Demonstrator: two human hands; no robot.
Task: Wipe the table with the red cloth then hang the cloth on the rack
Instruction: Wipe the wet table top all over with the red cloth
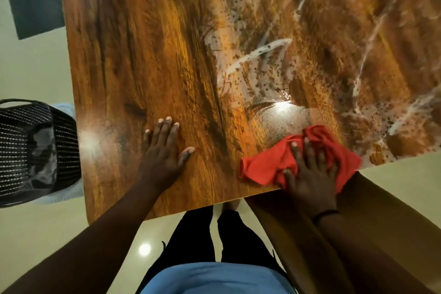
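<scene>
While the left hand [164,148] lies flat and open on the brown desk [148,55], holding nothing, the right hand [310,174] presses down on the red cloth [265,164]. The fingers [307,150] of that hand are spread out on top of the cloth, not curled around it. The cloth is bunched up and sits on the desk right at the near edge, close to the person. A thin black band [325,213] goes around the right wrist. White smears [257,55] and little dots cover the far side of the desk, past the cloth. A black basket [31,150] with small holes stands on the floor, just beside the desk on the left.
</scene>
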